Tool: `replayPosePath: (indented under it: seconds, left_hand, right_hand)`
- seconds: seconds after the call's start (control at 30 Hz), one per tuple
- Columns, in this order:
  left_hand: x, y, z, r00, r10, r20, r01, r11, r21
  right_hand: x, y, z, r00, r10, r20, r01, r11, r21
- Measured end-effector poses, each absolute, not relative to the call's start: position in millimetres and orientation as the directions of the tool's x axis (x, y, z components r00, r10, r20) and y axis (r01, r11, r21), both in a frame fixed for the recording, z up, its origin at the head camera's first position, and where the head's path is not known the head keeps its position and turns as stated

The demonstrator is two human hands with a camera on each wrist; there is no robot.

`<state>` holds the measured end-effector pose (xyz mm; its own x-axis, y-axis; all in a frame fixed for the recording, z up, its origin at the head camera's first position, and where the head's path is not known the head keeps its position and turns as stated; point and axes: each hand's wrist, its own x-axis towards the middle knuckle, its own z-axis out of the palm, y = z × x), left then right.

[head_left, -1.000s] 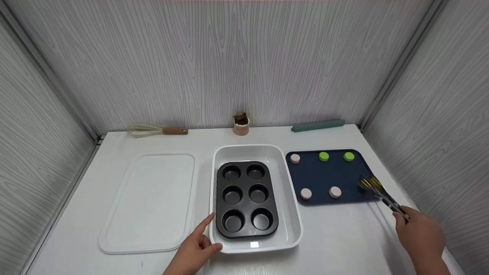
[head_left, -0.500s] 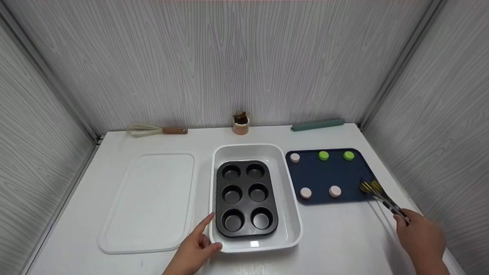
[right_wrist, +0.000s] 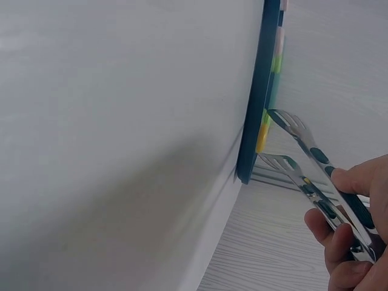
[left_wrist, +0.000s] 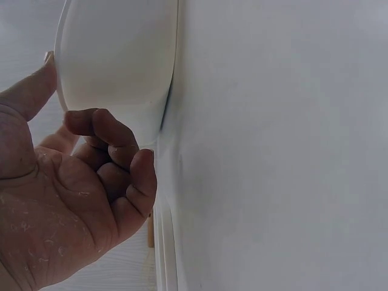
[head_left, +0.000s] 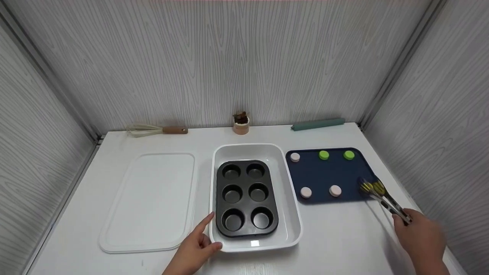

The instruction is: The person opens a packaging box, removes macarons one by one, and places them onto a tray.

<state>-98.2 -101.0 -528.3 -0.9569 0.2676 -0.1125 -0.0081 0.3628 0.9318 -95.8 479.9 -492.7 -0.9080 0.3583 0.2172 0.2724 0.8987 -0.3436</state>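
In the head view my left hand [head_left: 194, 247] touches the near left corner of a white baking dish [head_left: 291, 198] with thumb and index finger fairly straight. Its other fingers curl loosely in the left wrist view. A dark muffin tin [head_left: 245, 203] lies inside the dish, its cups bare. My right hand [head_left: 422, 236] grips metal tongs [head_left: 390, 204] with dark inlays. Their fork-like tips stand apart on either side of a yellow piece [right_wrist: 263, 136] at the near right corner of a navy tray [head_left: 324, 173]; contact cannot be told. Pink discs [head_left: 335, 191] and green discs [head_left: 324, 155] sit on that tray.
A white lid-like panel [head_left: 153, 202] lies flat at left. Along the back stand or lie a whisk [head_left: 168, 130], a small plant pot [head_left: 241, 126] and a green rolling pin [head_left: 318, 124]. Grey wood-patterned walls enclose the back and sides.
The tongs' tips have spread slightly wider around the yellow piece, with a small movement of my right hand. My left hand, the dish and the discs stay in place.
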Motion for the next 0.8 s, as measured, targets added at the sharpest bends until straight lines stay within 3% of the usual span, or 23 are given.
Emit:
replayPosePath:
  seconds: [0.4, 0.8]
  left_hand:
    - [-97.8, -99.9, -525.4, -0.956, 0.267, -0.120, -0.015, 0.364, 0.931]
    - [-98.6, -99.6, -526.6, -0.958, 0.263, -0.119, -0.010, 0.380, 0.925]
  right_hand:
    - [-94.2, 484.4, -505.6, -0.900, 0.407, 0.157, 0.317, 0.857, -0.406]
    - [-93.5, 484.0, -512.5, -0.896, 0.443, -0.035, 0.418, 0.813, -0.404]
